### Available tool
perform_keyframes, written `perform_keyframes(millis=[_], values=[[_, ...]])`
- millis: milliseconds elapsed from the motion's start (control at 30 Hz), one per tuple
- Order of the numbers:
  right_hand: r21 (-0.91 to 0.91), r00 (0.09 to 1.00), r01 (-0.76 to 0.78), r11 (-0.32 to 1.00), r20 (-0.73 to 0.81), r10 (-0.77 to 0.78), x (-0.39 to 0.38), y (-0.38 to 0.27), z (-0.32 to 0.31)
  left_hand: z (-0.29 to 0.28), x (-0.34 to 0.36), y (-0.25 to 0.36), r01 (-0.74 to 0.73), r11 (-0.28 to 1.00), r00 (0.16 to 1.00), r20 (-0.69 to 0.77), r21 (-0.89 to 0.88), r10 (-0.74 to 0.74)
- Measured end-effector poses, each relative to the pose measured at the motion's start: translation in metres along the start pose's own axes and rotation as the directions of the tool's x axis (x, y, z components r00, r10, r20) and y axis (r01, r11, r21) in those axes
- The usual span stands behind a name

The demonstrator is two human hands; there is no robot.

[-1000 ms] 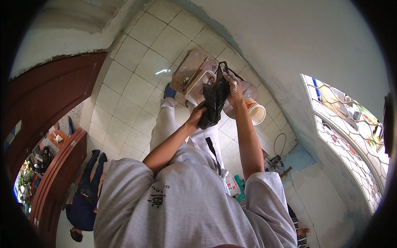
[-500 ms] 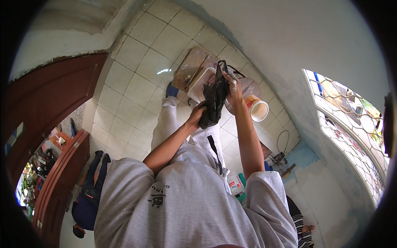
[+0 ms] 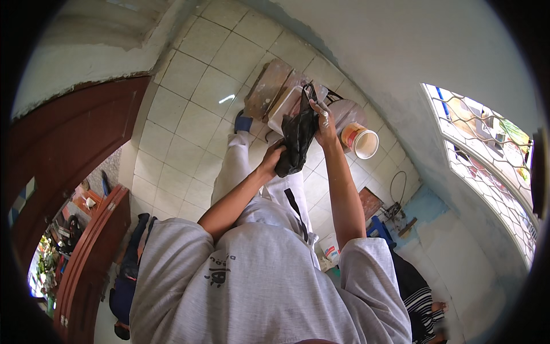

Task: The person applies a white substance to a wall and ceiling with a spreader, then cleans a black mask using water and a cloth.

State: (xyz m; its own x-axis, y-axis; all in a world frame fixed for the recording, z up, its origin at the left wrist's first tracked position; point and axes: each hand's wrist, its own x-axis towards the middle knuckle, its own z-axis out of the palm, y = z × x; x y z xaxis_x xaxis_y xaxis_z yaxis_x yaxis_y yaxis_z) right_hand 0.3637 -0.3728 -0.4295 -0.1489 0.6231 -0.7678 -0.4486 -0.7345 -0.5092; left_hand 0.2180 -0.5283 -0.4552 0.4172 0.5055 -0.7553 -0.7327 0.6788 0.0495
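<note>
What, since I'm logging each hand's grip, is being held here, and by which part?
A black plastic bag: the left hand grips its lower left side, the right hand its upper right edge.

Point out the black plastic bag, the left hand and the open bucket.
Black plastic bag [image 3: 297,137], head view: its middle.
Left hand [image 3: 271,160], head view: middle of the hand.
Open bucket [image 3: 350,135], head view: outer side wall.

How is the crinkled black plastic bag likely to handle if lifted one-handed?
Probably floppy: the crinkled black plastic bag shows loose folds between the bare left hand and the white-smeared right hand. Likely to sag toward its bulkier lower end. Grip might slip slightly, given that white residue. Contents hidden, so weight's unclear.
</note>
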Motion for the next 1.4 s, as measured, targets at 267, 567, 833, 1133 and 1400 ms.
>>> perform_keyframes(millis=[267,567,833,1133,1400], values=[[-0.017,1.000,-0.011,1.000,-0.016,0.011,-0.012,0.020,0.006,-0.012,-0.010,0.003,0.015,1.000,1.000,0.028,0.009,-0.015],[0.003,0.998,-0.010,1.000,-0.067,0.011,-0.029,0.027,0.018,-0.028,-0.017,-0.001,0.024,0.999,1.000,-0.002,0.046,-0.024],[-0.001,0.997,0.019,1.000,-0.079,-0.019,-0.030,0.033,0.013,-0.018,-0.028,0.013,0.072,0.997,0.997,0.003,0.022,-0.072],[-0.029,0.997,0.004,1.000,-0.077,-0.006,-0.032,0.040,0.012,-0.023,-0.017,0.012,0.015,0.998,0.997,0.080,0.053,-0.019],[-0.014,0.998,0.035,0.999,-0.054,-0.035,-0.032,0.047,0.009,-0.017,-0.009,0.017,-0.049,0.996,0.994,0.100,0.072,0.041]])
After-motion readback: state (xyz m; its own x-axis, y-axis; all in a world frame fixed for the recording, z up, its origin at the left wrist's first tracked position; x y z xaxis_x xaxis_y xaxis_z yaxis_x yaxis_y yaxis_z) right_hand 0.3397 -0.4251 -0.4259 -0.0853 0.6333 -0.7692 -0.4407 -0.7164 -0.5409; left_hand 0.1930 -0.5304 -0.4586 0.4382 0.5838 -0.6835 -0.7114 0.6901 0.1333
